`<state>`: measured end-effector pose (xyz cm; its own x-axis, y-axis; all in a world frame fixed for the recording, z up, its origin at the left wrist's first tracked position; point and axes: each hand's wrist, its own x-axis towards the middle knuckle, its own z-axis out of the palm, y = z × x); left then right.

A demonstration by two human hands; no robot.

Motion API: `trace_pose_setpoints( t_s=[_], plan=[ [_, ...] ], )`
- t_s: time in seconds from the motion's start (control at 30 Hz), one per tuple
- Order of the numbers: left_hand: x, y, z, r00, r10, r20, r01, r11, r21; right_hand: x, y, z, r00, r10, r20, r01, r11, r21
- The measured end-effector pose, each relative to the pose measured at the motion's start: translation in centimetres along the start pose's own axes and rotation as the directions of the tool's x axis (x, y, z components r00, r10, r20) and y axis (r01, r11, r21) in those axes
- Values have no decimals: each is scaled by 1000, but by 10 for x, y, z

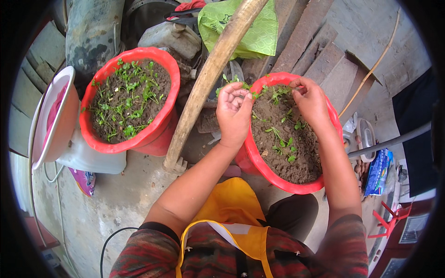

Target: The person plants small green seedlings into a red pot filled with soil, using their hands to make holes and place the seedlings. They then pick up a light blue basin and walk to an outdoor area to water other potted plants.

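A red plastic pot [288,189] of brown soil stands before me, with small green seedlings [280,140] scattered over it. Over its upper left rim is my left hand [234,113], fingers curled around the stems of some leafy seedlings [240,83] that stick out past the fingers. My right hand [309,100] is at the far right part of the same pot, thumb and forefinger bent close together over the soil; whether anything is between them cannot be told. To the left stands a second red pot [165,130], more thickly grown with similar seedlings [130,100].
A wooden pole [208,76] slants between the pots. Behind lie planks [320,59], a green bag [243,31] and a dirty plastic canister [170,38]. A pink-and-white basin [57,121] leans at left above a white container [94,156]. A thin stick [373,66] leans at right.
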<state>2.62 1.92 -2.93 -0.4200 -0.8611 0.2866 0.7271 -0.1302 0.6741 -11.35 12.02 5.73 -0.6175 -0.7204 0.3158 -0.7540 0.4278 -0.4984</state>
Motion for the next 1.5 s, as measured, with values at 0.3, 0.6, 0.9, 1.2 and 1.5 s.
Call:
trace_pose_setpoints(
  t_s=[0.3,0.6,0.9,1.2,1.5],
  plan=[
    [-1,1,1,1000,-15,-8,15,1000,0,-33,-26,-7,917,-131,377,125,991,42],
    [1,-2,0,1000,-23,-8,23,1000,15,-12,-32,11,704,45,709,105,980,-168],
    [1,-2,0,1000,-29,-8,29,1000,2,14,-26,21,513,31,858,264,945,-192],
    [1,1,0,999,-45,-12,45,998,33,15,-36,30,440,165,883,232,929,-289],
    [0,-2,-1,999,-38,18,38,999,6,13,-25,23,451,44,891,248,953,-173]
  ],
)
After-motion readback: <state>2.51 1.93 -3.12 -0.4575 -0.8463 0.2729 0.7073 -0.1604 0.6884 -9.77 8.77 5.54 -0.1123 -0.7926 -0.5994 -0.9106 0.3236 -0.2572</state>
